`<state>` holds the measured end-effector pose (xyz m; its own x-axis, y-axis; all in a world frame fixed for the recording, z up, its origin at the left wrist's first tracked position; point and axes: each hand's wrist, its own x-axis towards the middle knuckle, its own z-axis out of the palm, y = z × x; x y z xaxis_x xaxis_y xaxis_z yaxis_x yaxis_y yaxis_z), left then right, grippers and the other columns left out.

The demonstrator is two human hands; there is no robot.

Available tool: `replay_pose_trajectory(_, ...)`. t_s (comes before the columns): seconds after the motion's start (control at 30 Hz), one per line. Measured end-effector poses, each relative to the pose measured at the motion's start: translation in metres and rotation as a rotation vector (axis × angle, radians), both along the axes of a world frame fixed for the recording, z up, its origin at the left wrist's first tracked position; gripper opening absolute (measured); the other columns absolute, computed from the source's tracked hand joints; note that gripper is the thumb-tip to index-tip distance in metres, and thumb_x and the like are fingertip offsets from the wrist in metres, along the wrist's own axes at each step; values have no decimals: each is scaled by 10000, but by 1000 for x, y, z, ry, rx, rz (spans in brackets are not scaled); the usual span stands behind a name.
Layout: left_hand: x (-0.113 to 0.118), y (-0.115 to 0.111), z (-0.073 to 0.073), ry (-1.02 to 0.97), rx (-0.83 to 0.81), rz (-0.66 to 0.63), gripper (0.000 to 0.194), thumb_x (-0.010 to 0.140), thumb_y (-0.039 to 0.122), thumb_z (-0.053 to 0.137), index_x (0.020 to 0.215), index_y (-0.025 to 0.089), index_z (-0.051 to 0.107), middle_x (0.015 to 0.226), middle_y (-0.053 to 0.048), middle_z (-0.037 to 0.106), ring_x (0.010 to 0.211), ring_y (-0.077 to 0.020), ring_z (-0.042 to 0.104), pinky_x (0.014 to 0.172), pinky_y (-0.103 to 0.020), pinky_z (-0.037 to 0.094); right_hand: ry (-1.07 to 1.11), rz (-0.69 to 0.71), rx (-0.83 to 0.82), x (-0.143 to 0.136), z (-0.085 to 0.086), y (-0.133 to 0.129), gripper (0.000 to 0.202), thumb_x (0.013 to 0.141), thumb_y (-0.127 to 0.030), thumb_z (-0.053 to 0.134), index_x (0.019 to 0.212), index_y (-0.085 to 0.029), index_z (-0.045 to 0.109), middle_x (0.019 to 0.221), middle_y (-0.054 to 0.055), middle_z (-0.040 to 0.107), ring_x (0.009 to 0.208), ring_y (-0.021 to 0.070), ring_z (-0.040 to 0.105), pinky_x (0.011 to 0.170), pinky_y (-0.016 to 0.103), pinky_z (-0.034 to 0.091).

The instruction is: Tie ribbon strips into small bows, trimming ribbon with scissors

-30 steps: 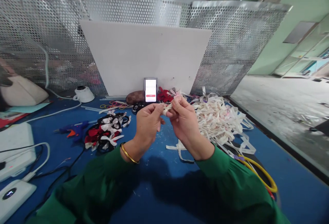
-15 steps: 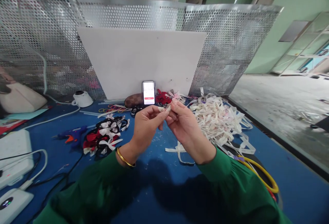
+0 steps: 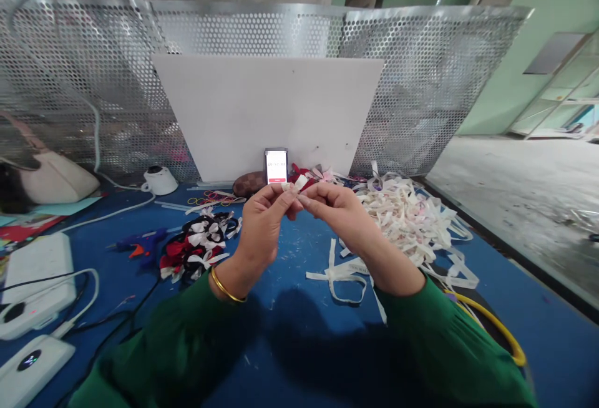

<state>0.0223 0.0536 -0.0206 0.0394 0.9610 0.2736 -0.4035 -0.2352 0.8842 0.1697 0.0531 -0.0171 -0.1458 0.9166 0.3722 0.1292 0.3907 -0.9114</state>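
Observation:
A small piece of white ribbon (image 3: 301,182) is pinched between my two hands above the middle of the blue table. My left hand (image 3: 262,227), with a gold bangle at the wrist, grips it between thumb and fingers. My right hand (image 3: 340,213) has its fingertips closed at the ribbon's lower right side, touching the left fingers. Part of the ribbon is hidden by the fingers. Below my right hand, a loose ribbon with crossing ends (image 3: 331,275) lies on the table. To the right is a large heap of white ribbons (image 3: 405,218).
Red, black and white bows (image 3: 199,242) lie at the left, beside a blue glue gun (image 3: 143,246). A lit phone (image 3: 276,166) stands before a white board (image 3: 271,108). Power strips (image 3: 40,271) with cables lie far left. A yellow-handled tool (image 3: 496,327) lies at the right.
My right hand has turned flatter, its forearm reaching further right, and more ribbon sticks up above the fingertips. More of the loose ribbon on the table shows. The view has shifted slightly.

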Motion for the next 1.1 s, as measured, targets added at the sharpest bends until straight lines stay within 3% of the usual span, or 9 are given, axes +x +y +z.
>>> replay_pose_trajectory(0.13,0,1,1,-20,-31,-13,193,754,321,802,788,151,716,610,15,617,586,-93,531,586,-220,426,-170,-179,287,-1,1,-4,256,902,-262,651,670,-198,563,669,-29,460,644,129,416,594,283,335)
replay_pose_trajectory(0.23,0,1,0,-17,-15,-9,178,742,302,802,746,156,702,593,17,612,568,-91,520,576,-223,419,-294,-301,510,-7,6,-15,249,932,-166,573,691,-208,526,763,10,491,717,158,487,656,313,394)
replay_pose_trajectory(0.37,-3,2,2,35,68,-11,149,754,273,787,731,162,692,589,17,620,543,-90,509,551,-227,406,-470,-368,640,-9,13,-27,227,974,-163,495,758,-210,545,831,57,537,796,199,547,726,364,438)
replay_pose_trajectory(0.47,-4,1,4,50,69,-7,136,767,273,782,761,164,701,594,16,634,544,-90,517,548,-222,404,-477,-388,573,-4,15,-26,188,968,-196,543,781,-209,557,858,57,576,810,198,574,730,366,447)
replay_pose_trajectory(0.6,-2,-1,4,39,13,-46,141,781,275,768,753,154,702,631,6,650,564,-82,526,578,-217,423,-328,-333,417,2,15,-19,178,931,-215,614,762,-215,559,727,4,601,692,162,560,686,348,441)
replay_pose_trajectory(0.97,-2,-2,9,-99,-204,-118,269,682,347,855,763,135,711,617,26,614,571,-72,534,597,-202,479,334,-88,111,-12,3,-12,90,824,-218,748,785,-211,667,722,-38,641,674,111,601,666,273,495)
replay_pose_trajectory(1.1,-2,-2,7,-152,-232,-154,255,685,323,863,780,134,720,630,27,613,576,-66,539,579,-182,465,437,-25,83,-18,-1,-10,63,805,-206,767,819,-224,709,752,-43,669,659,99,613,670,263,525)
